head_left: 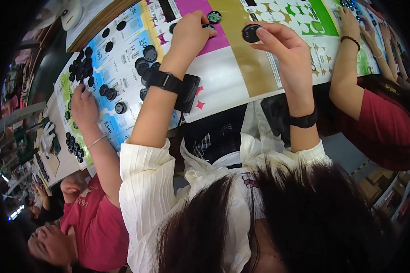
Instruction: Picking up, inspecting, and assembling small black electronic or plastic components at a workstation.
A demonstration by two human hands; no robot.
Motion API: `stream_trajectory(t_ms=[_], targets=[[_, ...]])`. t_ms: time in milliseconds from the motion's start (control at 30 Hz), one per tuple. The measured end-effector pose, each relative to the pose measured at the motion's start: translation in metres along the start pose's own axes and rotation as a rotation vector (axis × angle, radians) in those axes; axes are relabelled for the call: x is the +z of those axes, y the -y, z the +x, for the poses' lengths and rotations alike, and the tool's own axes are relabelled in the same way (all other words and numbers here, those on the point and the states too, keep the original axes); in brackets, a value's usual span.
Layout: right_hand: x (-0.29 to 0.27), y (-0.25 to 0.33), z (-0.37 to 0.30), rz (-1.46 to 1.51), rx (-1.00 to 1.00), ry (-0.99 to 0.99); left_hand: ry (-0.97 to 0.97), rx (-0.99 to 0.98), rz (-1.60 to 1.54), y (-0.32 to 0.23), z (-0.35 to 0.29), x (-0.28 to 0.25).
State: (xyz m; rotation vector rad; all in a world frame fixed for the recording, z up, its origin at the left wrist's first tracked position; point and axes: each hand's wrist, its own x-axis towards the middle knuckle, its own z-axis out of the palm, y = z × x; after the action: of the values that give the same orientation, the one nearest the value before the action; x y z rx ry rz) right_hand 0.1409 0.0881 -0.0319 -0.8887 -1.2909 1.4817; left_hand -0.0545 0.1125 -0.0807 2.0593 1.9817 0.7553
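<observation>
My right hand [282, 43] pinches a flat black disc [249, 33] between thumb and fingertips, raised over the gold band of the table cover. My left hand [192, 36] is closed at the magenta area, its fingertips on a small dark round part [208, 27] that is mostly hidden by them. Just past those fingertips lies another round black part with a greenish face [214, 17]. A black disc [172, 28] peeks out beside the left hand. Several larger black round pieces [146, 61] lie stacked loosely left of my left forearm.
Printed sheets [218, 82] cover the table. Further left are a heap of black discs [81, 66] and scattered ones. A co-worker's hand [84, 108] reaches in at left; another co-worker's arm [346, 54] works at right. A wooden-edged board [107, 20] stands at the far left.
</observation>
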Motion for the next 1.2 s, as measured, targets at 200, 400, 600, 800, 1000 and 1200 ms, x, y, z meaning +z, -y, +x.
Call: stream_trajectory(t_ms=[200, 400, 600, 800, 1000, 1200], targets=[[-0.009, 0.007, -0.006, 0.310, 0.072, 0.069, 0.032, -0.188, -0.423, -0.041, -0.018, -0.028], [0.006, 0.028, -0.021, 0.223, 0.122, -0.013, 0.000, -0.225, -0.968, -0.102, -0.052, -0.063], [0.001, 0.043, -0.031, -0.680, -0.442, 0.172, -0.183, -0.185, -1.226, -0.119, -0.070, -0.062], [0.007, 0.038, -0.026, -0.716, -0.664, 0.098, -0.185, -0.170, -1.141, -0.113, -0.078, -0.069], [-0.006, 0.039, -0.018, -0.839, -0.978, 0.154, 0.043, -0.203, -1.428, -0.110, -0.081, -0.076], [0.007, 0.046, -0.025, -0.668, -0.907, 0.140, 0.125, -0.143, -1.540, -0.095, -0.084, -0.077]])
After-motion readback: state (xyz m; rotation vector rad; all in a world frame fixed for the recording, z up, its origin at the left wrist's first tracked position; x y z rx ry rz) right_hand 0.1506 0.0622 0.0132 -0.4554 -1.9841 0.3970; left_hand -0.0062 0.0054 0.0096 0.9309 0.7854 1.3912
